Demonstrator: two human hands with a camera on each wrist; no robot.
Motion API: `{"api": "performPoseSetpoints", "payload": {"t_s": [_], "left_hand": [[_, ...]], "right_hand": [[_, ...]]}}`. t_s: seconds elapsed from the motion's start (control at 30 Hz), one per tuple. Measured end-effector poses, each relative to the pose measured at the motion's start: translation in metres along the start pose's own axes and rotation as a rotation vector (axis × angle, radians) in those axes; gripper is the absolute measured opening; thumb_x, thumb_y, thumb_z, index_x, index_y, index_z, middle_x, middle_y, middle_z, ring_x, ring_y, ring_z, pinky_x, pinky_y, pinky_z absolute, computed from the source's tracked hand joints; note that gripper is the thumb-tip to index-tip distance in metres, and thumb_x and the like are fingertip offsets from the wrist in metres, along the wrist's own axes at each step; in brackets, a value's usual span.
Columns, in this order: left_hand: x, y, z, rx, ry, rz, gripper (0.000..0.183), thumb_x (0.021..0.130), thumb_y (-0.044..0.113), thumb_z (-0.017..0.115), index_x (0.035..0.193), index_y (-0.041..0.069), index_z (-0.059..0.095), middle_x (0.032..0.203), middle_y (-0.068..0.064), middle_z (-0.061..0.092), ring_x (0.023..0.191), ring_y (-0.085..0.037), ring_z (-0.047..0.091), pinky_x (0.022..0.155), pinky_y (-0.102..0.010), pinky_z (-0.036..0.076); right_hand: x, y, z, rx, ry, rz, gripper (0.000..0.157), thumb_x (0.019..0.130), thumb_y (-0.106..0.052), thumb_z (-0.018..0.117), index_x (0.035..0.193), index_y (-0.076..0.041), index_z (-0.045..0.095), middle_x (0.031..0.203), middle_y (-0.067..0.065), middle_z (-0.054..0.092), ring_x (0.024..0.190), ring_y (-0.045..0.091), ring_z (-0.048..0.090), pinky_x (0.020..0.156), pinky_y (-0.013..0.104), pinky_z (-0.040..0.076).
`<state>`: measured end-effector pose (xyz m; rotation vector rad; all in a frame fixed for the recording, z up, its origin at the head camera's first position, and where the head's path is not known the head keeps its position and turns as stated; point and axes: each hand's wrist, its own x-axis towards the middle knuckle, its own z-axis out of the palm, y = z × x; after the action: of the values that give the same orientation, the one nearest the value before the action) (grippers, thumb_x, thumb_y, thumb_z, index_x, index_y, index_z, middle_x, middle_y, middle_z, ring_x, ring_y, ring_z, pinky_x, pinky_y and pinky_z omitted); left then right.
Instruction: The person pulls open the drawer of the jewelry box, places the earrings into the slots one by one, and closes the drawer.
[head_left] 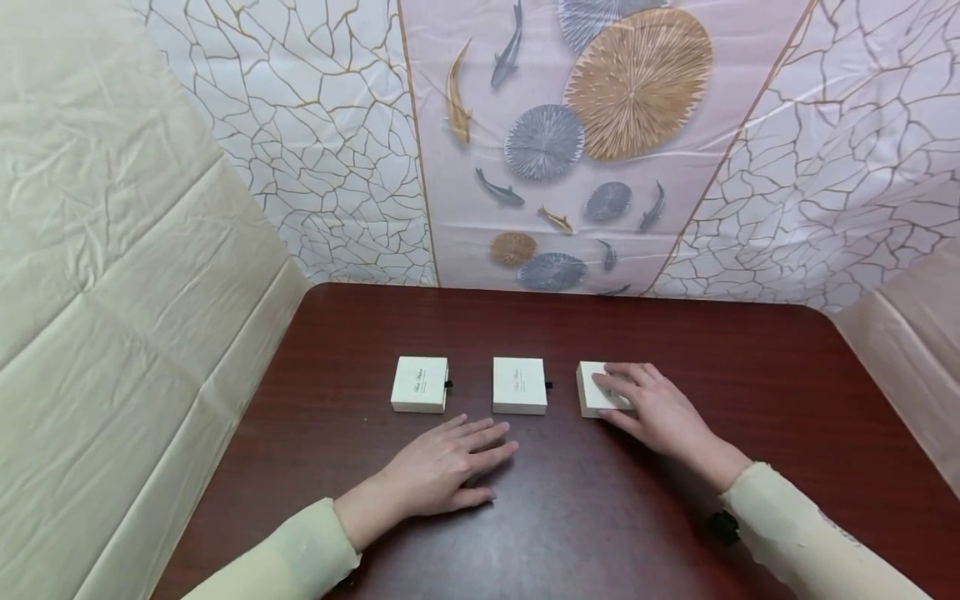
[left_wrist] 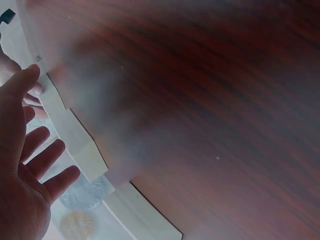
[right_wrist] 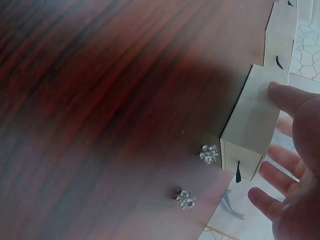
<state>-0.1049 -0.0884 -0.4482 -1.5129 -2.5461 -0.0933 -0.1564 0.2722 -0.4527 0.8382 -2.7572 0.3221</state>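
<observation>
Three small white boxes stand in a row: a left box (head_left: 420, 383), a middle box (head_left: 519, 385) and a right box (head_left: 591, 400), partly covered. Black pull tabs show on the right ends. My right hand (head_left: 660, 408) lies over the right box, its thumb on the front side and its slightly bent fingers over the top. Two sparkly flower-shaped pieces, one nearer (right_wrist: 185, 199) and one beside the box's end (right_wrist: 208, 154), lie on the table in the right wrist view. Nearer me than the left and middle boxes, my left hand (head_left: 442, 468) holds nothing, fingers spread.
The dark red-brown wooden table (head_left: 555, 533) reaches back to a patterned curtain (head_left: 480, 242) with fish and round motifs. A plain cream cloth (head_left: 112, 333) hangs along the left side. A black object (head_left: 723, 527) sits under my right wrist.
</observation>
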Motion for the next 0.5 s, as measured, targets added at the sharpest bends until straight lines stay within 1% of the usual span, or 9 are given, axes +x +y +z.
{"api": "performPoseSetpoints", "payload": {"t_s": [0.23, 0.5], "left_hand": [[0.005, 0.004, 0.000, -0.006, 0.007, 0.011, 0.061, 0.092, 0.051, 0.057, 0.143, 0.020, 0.048, 0.147, -0.006, 0.046, 0.134, -0.022, 0.045, 0.106, -0.047, 0.040], [0.014, 0.008, 0.002, -0.014, -0.002, 0.026, 0.062, 0.092, 0.052, 0.056, 0.144, 0.021, 0.046, 0.148, -0.005, 0.044, 0.135, -0.022, 0.044, 0.107, -0.046, 0.039]], "right_hand": [[0.002, -0.003, 0.000, -0.018, -0.002, -0.006, 0.054, 0.082, -0.034, 0.075, 0.130, -0.015, 0.062, 0.126, 0.014, 0.058, 0.112, 0.032, 0.052, 0.093, 0.050, 0.044], [0.004, -0.006, -0.002, -0.027, -0.023, 0.007, 0.054, 0.082, -0.035, 0.074, 0.131, -0.016, 0.061, 0.127, 0.014, 0.058, 0.113, 0.032, 0.051, 0.094, 0.052, 0.043]]}}
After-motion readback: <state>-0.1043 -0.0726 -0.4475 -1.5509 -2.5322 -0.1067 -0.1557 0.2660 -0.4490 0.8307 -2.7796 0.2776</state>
